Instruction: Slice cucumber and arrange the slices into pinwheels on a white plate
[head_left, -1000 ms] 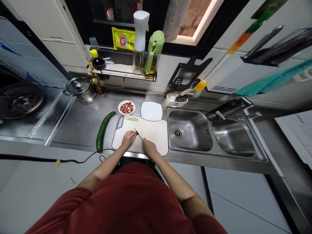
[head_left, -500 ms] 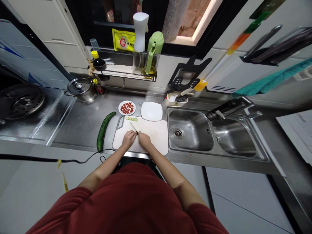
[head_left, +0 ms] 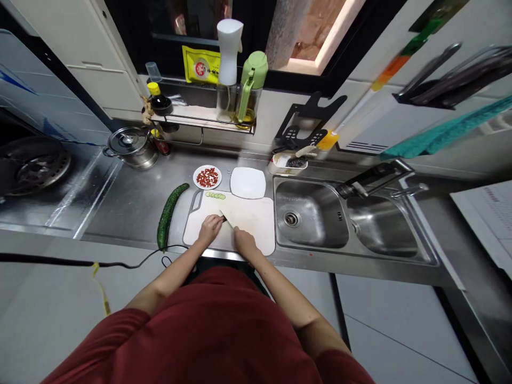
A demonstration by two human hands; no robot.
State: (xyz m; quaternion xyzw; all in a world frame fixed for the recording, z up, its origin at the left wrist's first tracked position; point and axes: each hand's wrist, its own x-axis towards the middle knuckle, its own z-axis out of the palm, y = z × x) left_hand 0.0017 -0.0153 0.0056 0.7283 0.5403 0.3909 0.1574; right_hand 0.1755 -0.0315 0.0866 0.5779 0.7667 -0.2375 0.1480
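My right hand (head_left: 245,242) is closed round the handle of a knife (head_left: 227,220), its pale blade slanting up and left over the white cutting board (head_left: 256,216). The fingers of my left hand (head_left: 210,229) are pinched on a short dark-green cucumber piece (head_left: 224,218), right beside the blade. Most of that piece is hidden by fingers and knife. A row of several cucumber slices (head_left: 215,196) lies along the board's far left edge. A whole cucumber (head_left: 170,216) rests on the steel counter, left of the board.
Behind the board stand a plate of chopped red pieces (head_left: 207,177) and a white plate (head_left: 248,183). A double sink (head_left: 312,213) adjoins on the right. A lidded pot (head_left: 132,146) is at back left. A black cable (head_left: 120,264) runs along the front edge.
My right hand has moved slightly right and toward me, drawing the knife back so its tip now lies by the cucumber piece. My left hand has stayed nearly in place.
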